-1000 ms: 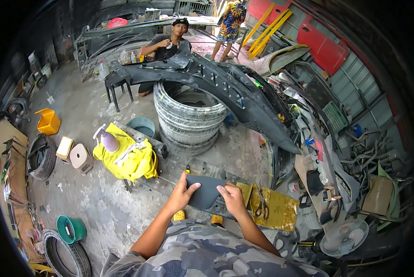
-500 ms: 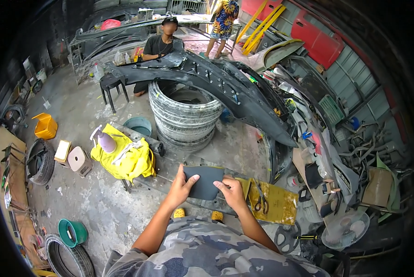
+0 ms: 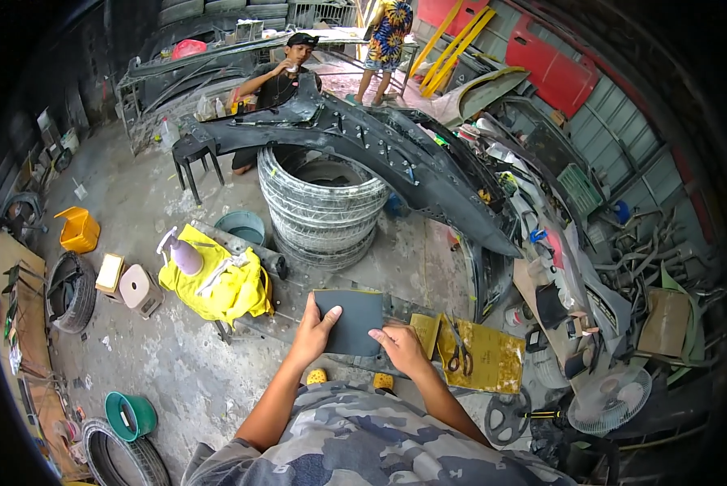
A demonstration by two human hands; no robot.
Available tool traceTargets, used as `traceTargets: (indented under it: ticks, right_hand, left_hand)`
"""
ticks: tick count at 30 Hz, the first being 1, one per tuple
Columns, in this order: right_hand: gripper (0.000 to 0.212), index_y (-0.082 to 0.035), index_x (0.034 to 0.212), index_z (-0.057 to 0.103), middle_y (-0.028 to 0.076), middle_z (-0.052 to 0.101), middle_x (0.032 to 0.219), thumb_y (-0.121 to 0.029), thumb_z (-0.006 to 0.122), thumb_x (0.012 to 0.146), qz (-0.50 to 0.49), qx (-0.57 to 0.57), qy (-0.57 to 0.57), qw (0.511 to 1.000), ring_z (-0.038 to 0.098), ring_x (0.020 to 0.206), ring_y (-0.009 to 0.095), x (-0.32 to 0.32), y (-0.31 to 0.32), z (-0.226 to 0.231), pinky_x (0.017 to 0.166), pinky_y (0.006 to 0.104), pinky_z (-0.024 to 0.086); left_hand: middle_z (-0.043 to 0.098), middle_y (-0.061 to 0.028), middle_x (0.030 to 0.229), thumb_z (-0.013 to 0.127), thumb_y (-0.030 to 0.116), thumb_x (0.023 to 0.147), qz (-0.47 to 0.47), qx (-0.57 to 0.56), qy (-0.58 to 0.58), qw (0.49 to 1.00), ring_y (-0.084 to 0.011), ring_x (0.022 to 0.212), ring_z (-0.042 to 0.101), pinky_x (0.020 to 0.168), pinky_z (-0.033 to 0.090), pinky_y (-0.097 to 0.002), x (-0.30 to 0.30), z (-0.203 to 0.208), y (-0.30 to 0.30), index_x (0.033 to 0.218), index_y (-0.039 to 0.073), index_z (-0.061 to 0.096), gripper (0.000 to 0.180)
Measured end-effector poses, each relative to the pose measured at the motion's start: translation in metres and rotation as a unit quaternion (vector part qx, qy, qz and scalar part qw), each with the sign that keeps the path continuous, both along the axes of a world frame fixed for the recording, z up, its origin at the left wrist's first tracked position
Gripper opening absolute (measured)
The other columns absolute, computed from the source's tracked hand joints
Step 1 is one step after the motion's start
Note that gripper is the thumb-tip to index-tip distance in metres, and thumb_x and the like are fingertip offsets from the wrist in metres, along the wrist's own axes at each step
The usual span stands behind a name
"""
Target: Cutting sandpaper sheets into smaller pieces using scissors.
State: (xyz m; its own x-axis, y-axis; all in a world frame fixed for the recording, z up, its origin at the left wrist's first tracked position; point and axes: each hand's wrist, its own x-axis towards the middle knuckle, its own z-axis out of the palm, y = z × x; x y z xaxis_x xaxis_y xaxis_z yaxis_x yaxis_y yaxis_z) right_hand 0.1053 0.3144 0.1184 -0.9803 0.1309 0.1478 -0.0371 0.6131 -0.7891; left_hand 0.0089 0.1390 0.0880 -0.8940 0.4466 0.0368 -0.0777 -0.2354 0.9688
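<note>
sandpaper sheet, dark grey, held flat at lower centre of the frame, long axis running left-right; left hand and right hand pinch its edges above a stained concrete workshop floor.

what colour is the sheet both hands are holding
The sheet is dark grey, almost charcoal, and plain; the head view shows it between the left hand and right hand.

A dark grey, flat rectangular sheet, apparently sandpaper though its surface grain cannot be made out, is held level in front of the person, above a grey metal panel. The left hand grips its left edge with the thumb lying on top. The right hand pinches its lower right corner.
</note>
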Motion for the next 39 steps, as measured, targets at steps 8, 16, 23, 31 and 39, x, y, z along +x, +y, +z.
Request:
traceTargets:
  ticks: [8,16,23,31,39]
  right_hand:
    - [0.046,0.003,0.057,0.048,0.016,0.051,0.053,-0.029,0.064,0.086,0.018,0.012,-0.054,0.998,0.051,0.050,0.033,0.003,0.006,-0.001,0.052,0.0404,0.039]
    - [0.046,0.004,0.056,0.049,0.015,0.054,0.054,-0.027,0.064,0.087,-0.001,-0.018,-0.084,0.996,0.056,0.046,0.024,0.010,0.003,-0.007,0.049,0.0363,0.043]
    - [0.035,0.003,0.066,0.059,0.013,0.057,0.059,-0.022,0.060,0.089,0.062,-0.006,-0.051,0.997,0.057,0.053,0.025,0.014,0.005,-0.006,0.053,0.0358,0.044]
    - [0.029,0.002,0.068,0.061,0.013,0.057,0.059,-0.019,0.060,0.088,0.053,0.027,-0.024,0.998,0.057,0.054,0.028,0.011,0.005,-0.006,0.053,0.0364,0.043]
    - [0.025,0.002,0.067,0.059,0.013,0.054,0.059,-0.017,0.064,0.083,0.086,0.003,0.033,0.996,0.051,0.053,0.028,0.013,0.005,-0.008,0.054,0.0381,0.041]
  left_hand:
    - [0.052,-0.0138,0.118,0.056,0.017,0.092,-0.015,0.005,-0.019,1.000,-0.0176,0.110,0.047,0.096,0.036,-0.0287,-0.003,-0.001,0.006,0.125,-0.003,0.037,0.042]
    - [0.053,-0.0121,0.115,0.056,0.014,0.092,-0.011,0.041,-0.047,0.998,-0.0169,0.108,0.048,0.096,0.037,-0.0297,-0.005,0.007,0.011,0.122,-0.001,0.040,0.037]
    - [0.055,-0.0104,0.112,0.056,0.011,0.091,0.004,0.057,-0.052,0.997,-0.0159,0.106,0.051,0.094,0.039,-0.0296,-0.008,0.016,0.010,0.120,0.000,0.041,0.034]
    - [0.056,-0.0097,0.111,0.056,0.009,0.091,0.035,0.085,-0.057,0.994,-0.0160,0.104,0.052,0.092,0.040,-0.0293,-0.010,0.019,0.009,0.119,0.001,0.042,0.032]
    - [0.062,-0.0072,0.102,0.061,0.006,0.087,0.047,0.087,-0.059,0.993,-0.0127,0.093,0.058,0.086,0.045,-0.0268,-0.012,0.023,0.006,0.110,0.002,0.050,0.026]
